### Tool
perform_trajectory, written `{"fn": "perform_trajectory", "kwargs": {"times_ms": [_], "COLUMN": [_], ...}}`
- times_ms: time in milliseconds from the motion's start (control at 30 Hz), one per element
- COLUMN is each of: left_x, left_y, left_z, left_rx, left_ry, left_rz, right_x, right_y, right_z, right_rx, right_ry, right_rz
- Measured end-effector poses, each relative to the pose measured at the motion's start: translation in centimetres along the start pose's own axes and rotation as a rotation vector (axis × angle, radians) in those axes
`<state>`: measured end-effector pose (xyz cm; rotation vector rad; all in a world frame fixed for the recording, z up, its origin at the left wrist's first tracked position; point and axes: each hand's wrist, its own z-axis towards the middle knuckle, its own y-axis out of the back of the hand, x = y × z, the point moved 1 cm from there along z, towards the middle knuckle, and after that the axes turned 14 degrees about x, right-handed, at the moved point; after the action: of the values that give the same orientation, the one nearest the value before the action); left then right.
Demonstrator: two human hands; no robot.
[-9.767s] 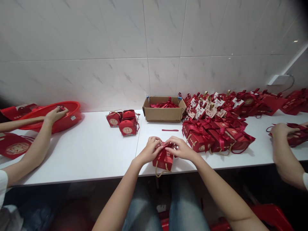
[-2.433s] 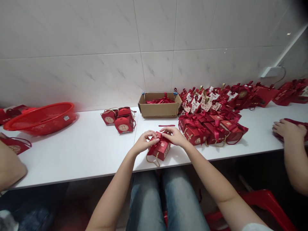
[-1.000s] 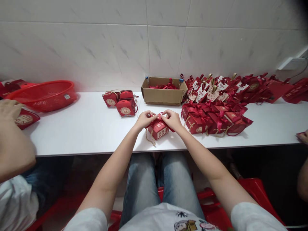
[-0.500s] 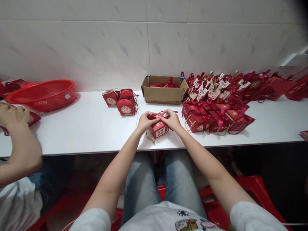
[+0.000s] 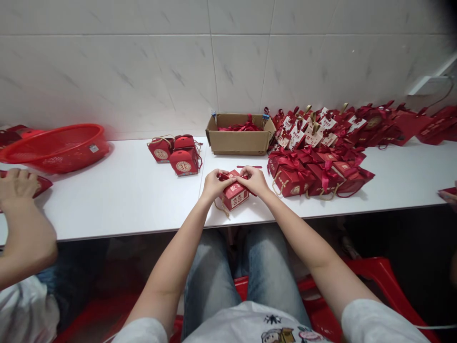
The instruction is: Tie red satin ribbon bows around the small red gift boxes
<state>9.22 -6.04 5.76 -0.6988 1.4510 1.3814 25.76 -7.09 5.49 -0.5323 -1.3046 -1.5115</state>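
The box (image 5: 236, 194) sits on the table (image 5: 143, 202) near its front edge, in front of the person, probably because that lets both hands work without a long reach. The left hand (image 5: 215, 184) and right hand (image 5: 256, 182) meet over its top, each narrowed to a pinch on the red ribbon (image 5: 253, 192), thumb tips almost together. Pinching from opposite sides likely keeps the ribbon taut while the table bears the box; the fingers hide any knot. The cord (image 5: 222, 208) hangs clear at the left. The carton (image 5: 238, 143) of ribbons stands open behind, seemingly for easy reach. Bowed boxes (image 5: 296, 180) cluster at the right and three bowless boxes (image 5: 183, 163) at the left, perhaps to keep them sorted.
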Motion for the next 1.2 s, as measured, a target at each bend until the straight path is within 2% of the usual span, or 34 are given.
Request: {"fn": "perform_trajectory", "kwargs": {"times_ms": [133,200,400,533,700,867,1033,1200], "left_x": [0.2,0.2,-0.5,-1.1,-1.2,-1.6,-1.8,-1.6], "left_y": [0.0,-0.1,-0.1,-0.4,-1.2,-2.2,-2.5,-2.6], "left_z": [-0.2,-0.3,-0.9,-1.2,-1.5,-1.6,-1.8,-1.7], "left_rx": [-0.071,-0.067,0.119,0.156,0.093,0.157,0.162,0.132], "left_ry": [-0.045,-0.064,-0.008,0.055,0.031,-0.034,-0.118,-0.161], "left_rz": [0.067,0.061,-0.246,-0.4,-0.181,-0.12,-0.13,-0.016], "right_x": [-0.3,-0.4,-0.7,-0.5,-0.2,-0.5,-1.2,-1.6], "right_y": [0.1,0.1,-0.1,-0.1,0.3,0.9,1.4,1.4], "right_z": [-0.2,-0.3,-0.3,-0.5,-1.0,-1.2,-1.4,-2.1], "right_rx": [-0.031,-0.039,-0.031,0.002,-0.069,-0.163,-0.14,-0.133], "right_ry": [-0.025,-0.03,-0.024,-0.046,-0.058,-0.067,-0.106,-0.131], "right_rz": [0.032,0.077,0.311,0.416,0.41,0.353,0.357,0.403]}}
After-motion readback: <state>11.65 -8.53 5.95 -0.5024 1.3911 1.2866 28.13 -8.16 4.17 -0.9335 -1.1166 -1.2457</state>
